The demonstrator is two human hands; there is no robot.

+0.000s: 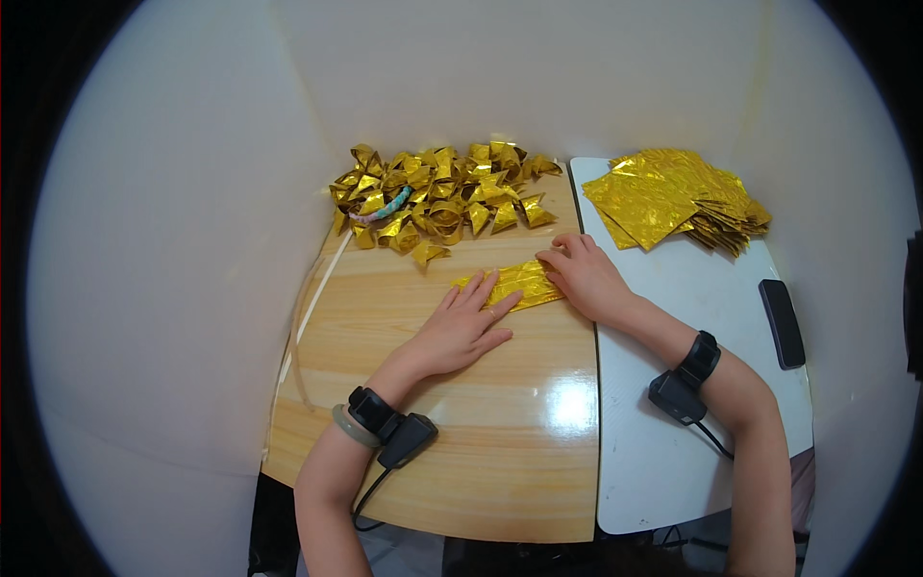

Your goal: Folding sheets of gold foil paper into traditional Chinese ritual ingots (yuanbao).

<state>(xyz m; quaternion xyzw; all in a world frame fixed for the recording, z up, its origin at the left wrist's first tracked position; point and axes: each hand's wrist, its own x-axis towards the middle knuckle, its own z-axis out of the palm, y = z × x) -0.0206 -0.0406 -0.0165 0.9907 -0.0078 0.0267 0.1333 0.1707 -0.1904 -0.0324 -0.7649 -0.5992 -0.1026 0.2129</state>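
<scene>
Works near the right edge of the wood-grain tabletop (461,471), beside its seam with the white board (663,462), with open wood toward the near edge. Rests the left hand (460,329), widely spread, on a folded strip of crinkled gold foil paper (524,284) lying flat on the wood. Curls the right hand (586,279) narrowly at the strip's right end; cannot tell if pinching it. Has a heap of pointed, ingot-shaped foil folds (495,188) at the far left, topped by a curved pastel band (393,204), and a fanned stack of wrinkled foil sheets (654,197) on the board's far end.
</scene>
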